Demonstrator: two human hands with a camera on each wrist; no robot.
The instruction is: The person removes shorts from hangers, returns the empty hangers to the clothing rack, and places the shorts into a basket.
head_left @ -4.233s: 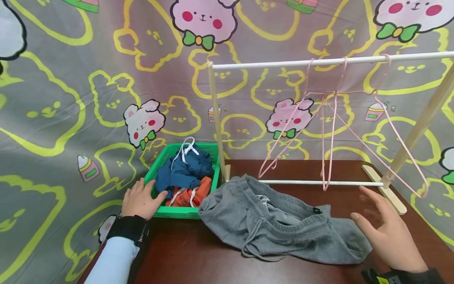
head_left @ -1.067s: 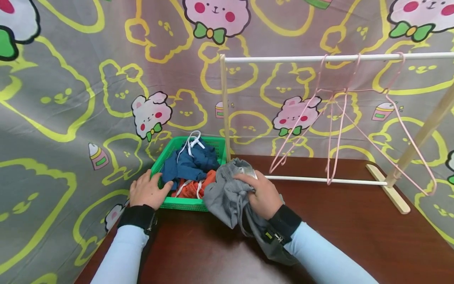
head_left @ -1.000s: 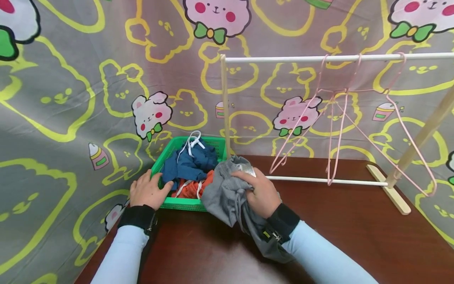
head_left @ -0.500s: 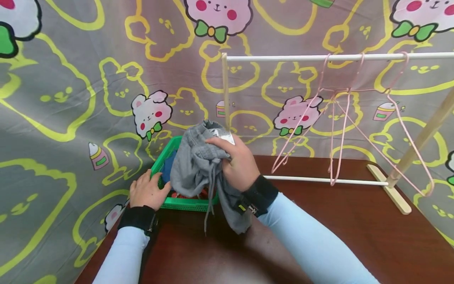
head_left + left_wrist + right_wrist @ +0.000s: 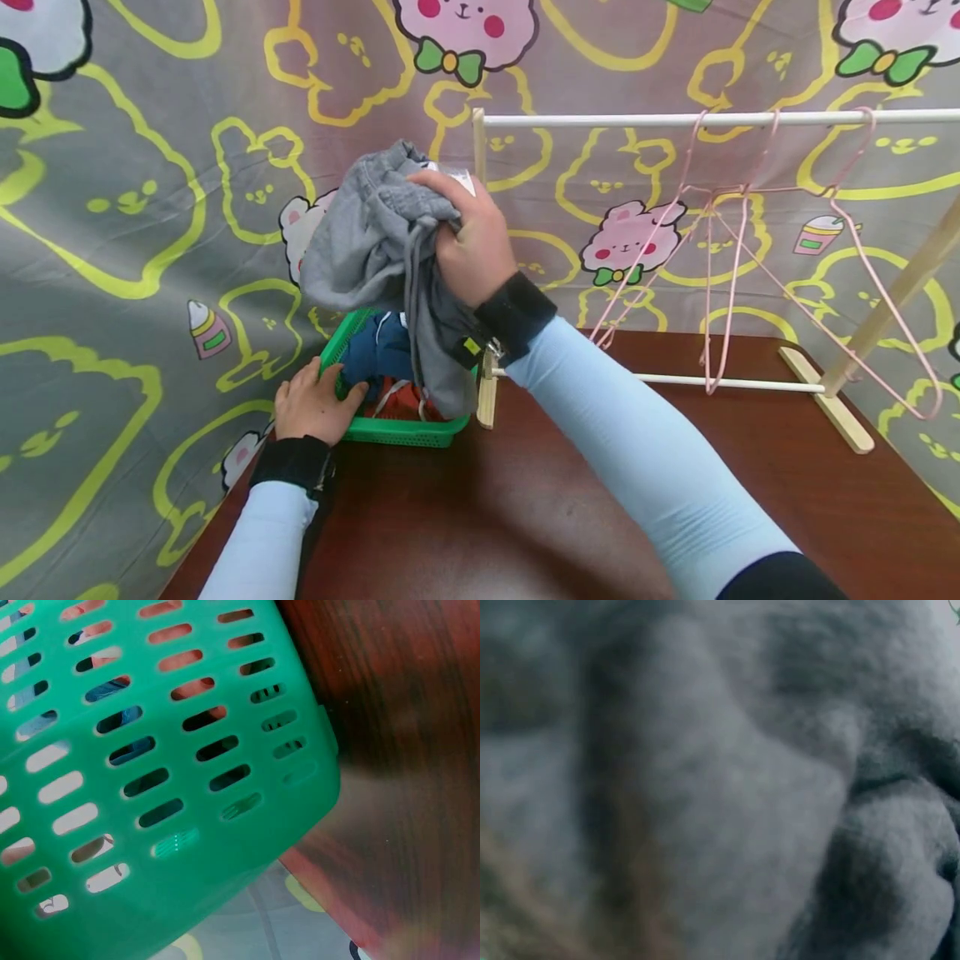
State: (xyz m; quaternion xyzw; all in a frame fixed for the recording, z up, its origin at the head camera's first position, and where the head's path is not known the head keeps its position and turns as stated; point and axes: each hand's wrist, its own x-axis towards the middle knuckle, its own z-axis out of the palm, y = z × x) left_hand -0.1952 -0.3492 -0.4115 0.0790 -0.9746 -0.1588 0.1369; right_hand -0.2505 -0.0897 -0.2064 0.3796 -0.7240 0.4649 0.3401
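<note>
My right hand (image 5: pixel 480 246) grips a pair of grey drawstring shorts (image 5: pixel 360 233) by the waistband, near a white label. They hang bunched in the air over the green basket (image 5: pixel 397 432), with a lower end and the cords trailing down in front of it. In the right wrist view, blurred grey cloth (image 5: pixel 735 795) fills the frame. Resting on the basket's left rim is my left hand (image 5: pixel 311 406), its thumb reaching over the inside. The left wrist view shows only the slotted basket wall (image 5: pixel 225 825) close up. Inside lie a blue garment (image 5: pixel 378 346) and an orange garment (image 5: pixel 401 400).
Right of the basket stands a rack with a white top rail (image 5: pixel 600 120), a wooden right post (image 5: pixel 900 292) and a lower white rail (image 5: pixel 712 382). Three pink hangers (image 5: pixel 738 275) hang from it. The brown table (image 5: pixel 525 517) meets a patterned curtain (image 5: pixel 112 292) behind and left.
The grey shorts lay flat on the table, my right hand apart from them. Then the right hand gripped them, and has carried them left and up above the basket. My left hand stays at the basket.
</note>
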